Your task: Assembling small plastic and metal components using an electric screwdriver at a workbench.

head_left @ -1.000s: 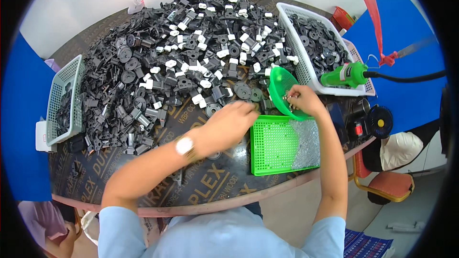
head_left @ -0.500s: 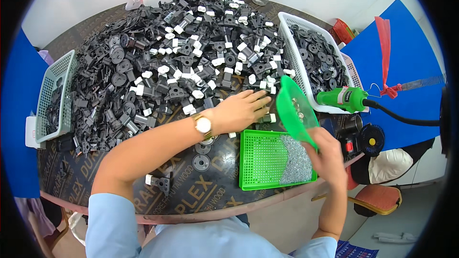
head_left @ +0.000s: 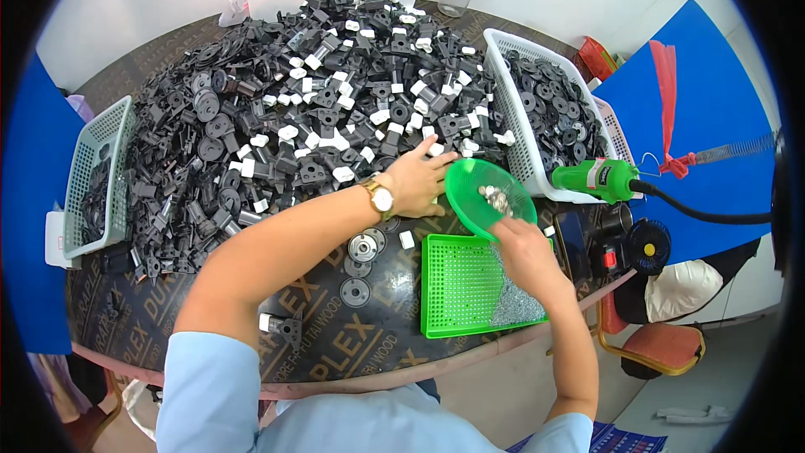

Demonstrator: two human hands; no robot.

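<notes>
My right hand point(head_left: 530, 258) grips the near rim of a shallow round green bowl point(head_left: 471, 205), thumb and fingers closed on it. A small cluster of shiny metal pieces point(head_left: 496, 199) lies inside the bowl. My left hand point(head_left: 415, 180) rests at the near edge of a heap of black plastic parts point(head_left: 277, 130), fingers spread, close to the bowl's left side. Many of these parts carry white end pieces. Partly below the bowl and my right hand, a rectangular green tray point(head_left: 429, 285) holds many tiny grey metal pieces point(head_left: 516, 306) on its right side.
A white basket point(head_left: 520, 122) of black discs stands at the right; a pale basket point(head_left: 74, 201) stands far left. A green electric screwdriver point(head_left: 595, 178) hangs over the right side. Near the front lie metal discs point(head_left: 355, 291), a black bracket part point(head_left: 289, 329) and a white piece point(head_left: 407, 239).
The green bowl has moved left with my right hand and tipped from steeply tilted to flatter. My left hand has shifted slightly left and away from me.
</notes>
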